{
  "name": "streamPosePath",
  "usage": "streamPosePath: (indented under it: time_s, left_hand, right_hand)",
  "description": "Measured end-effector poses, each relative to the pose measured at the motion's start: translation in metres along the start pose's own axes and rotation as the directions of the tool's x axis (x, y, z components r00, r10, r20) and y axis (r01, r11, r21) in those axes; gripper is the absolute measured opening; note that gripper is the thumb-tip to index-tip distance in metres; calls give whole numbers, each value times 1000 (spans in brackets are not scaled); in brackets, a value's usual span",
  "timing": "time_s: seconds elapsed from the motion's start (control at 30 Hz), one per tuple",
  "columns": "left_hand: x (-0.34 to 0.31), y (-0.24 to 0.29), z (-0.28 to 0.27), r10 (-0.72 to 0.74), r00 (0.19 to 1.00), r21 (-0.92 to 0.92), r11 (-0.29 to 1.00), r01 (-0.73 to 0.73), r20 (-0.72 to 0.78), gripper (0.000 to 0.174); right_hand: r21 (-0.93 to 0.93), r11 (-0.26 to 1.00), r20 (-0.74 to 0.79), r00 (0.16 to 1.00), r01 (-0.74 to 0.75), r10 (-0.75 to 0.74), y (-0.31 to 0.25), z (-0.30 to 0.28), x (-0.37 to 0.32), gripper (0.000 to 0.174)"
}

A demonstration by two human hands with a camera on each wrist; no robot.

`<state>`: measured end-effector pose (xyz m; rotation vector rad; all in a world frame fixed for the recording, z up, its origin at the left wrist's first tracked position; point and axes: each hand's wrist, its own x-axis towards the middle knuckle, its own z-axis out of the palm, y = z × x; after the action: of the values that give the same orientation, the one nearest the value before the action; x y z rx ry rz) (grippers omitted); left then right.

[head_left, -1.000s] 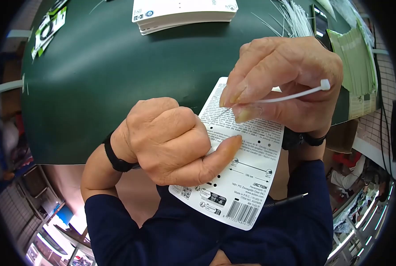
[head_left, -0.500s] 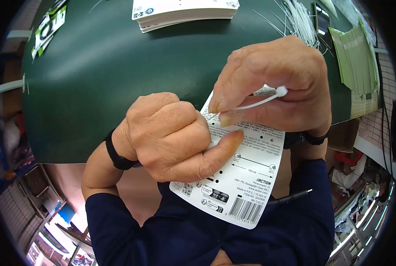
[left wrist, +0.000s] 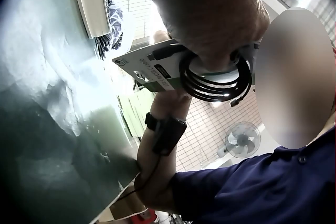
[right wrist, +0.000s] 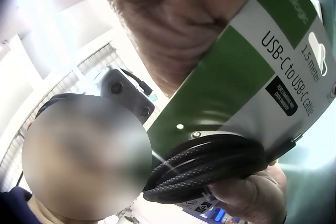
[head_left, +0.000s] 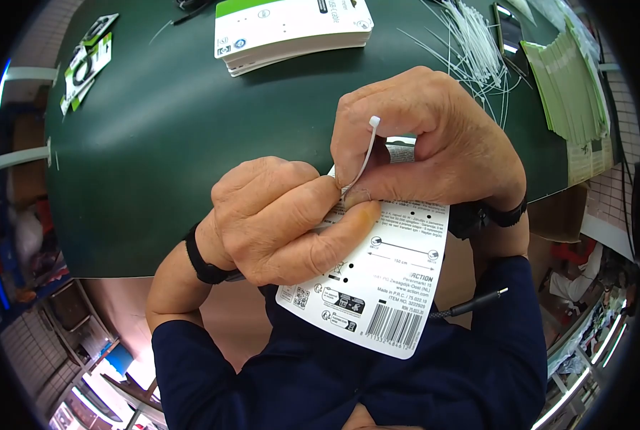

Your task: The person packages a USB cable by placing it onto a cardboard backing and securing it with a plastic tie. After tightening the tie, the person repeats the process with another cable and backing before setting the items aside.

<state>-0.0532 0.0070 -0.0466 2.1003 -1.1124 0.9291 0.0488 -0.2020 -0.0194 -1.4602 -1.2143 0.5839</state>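
Observation:
A printed card [head_left: 399,287], its text side up in the head view, is held between both hands. The left hand [head_left: 277,222] grips the card's left edge, thumb on the printed face. At the card's upper left, the right hand [head_left: 435,136] pinches a white zip tie [head_left: 369,150] whose head points up; the fingertips of both hands meet there. On the card's green and white front, a coiled black braided cable [right wrist: 210,163] lies against it in the right wrist view, with left-hand fingers [right wrist: 252,195] on the coil. The left wrist view also shows the coil [left wrist: 215,90].
A stack of cards [head_left: 295,36] stands at the back of the green table [head_left: 141,158]. Loose white zip ties [head_left: 474,50], a phone [head_left: 510,36] and a green card pile [head_left: 567,86] lie at the right. Packaged cables [head_left: 87,64] lie far left.
The right hand has moved left and down to the left fingertips, and the zip tie has swung from nearly level to upright. The cable end by the right sleeve shows more.

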Motion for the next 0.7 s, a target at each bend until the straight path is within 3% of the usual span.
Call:
streamPosePath:
  time_s: [0.03, 0.13, 0.17, 0.2, 0.27, 0.3, 0.33, 0.4, 0.43, 0.47, 0.53, 0.7]
  left_hand:
    - [1, 0, -2, 12, 1000, 3, 1000, -12, 7, 43]
    - [4, -2, -11, -84, 991, -84, 992, 93, 108, 40]
    - [4, -4, -11, -70, 991, -77, 994, 79, 113, 40]
    - [3, -5, -10, -181, 982, -111, 976, 187, 60, 37]
    - [2, -8, -6, -395, 918, -192, 905, 380, -45, 31]
    - [4, -8, -4, -380, 923, -177, 914, 365, -58, 31]
    - [7, -8, 0, -547, 821, -221, 831, 510, -162, 29]
    - [14, -8, 3, -803, 497, -373, 593, 713, -328, 25]
    - [18, -11, 0, -794, 499, -370, 605, 704, -347, 25]
    - [25, -16, -3, -849, 430, -488, 528, 695, -307, 26]
    - [37, -24, -9, -934, 308, -697, 342, 630, -180, 29]
    - [55, -30, 11, -936, 287, -797, 329, 506, -204, 35]
  right_hand:
    - [-4, 1000, -8, 1000, 11, -11, -2, -1, 1, 23]
    - [146, 989, -293, 954, -19, 61, -12, -2, 3, 24]
    - [139, 990, -299, 953, -4, 46, -12, -5, 2, 24]
    - [154, 987, -475, 879, 39, 39, -9, -10, 0, 24]
    - [159, 978, -763, 646, 139, 32, -3, -20, -5, 25]
    - [145, 977, -759, 651, 155, 9, -2, -21, -5, 25]
    - [32, 982, -776, 625, 184, -91, -2, -18, -7, 26]
    - [-191, 955, -774, 564, 228, -290, -2, -12, -9, 28]
    - [-340, 893, -672, 588, 294, -450, 1, -9, -6, 28]
    - [-473, 802, -543, 596, 365, -592, 2, -5, -2, 27]
    - [-684, 640, -290, 675, 350, -679, -10, 4, 5, 25]
    - [-843, 478, -218, 657, 246, -722, 7, 23, 20, 32]
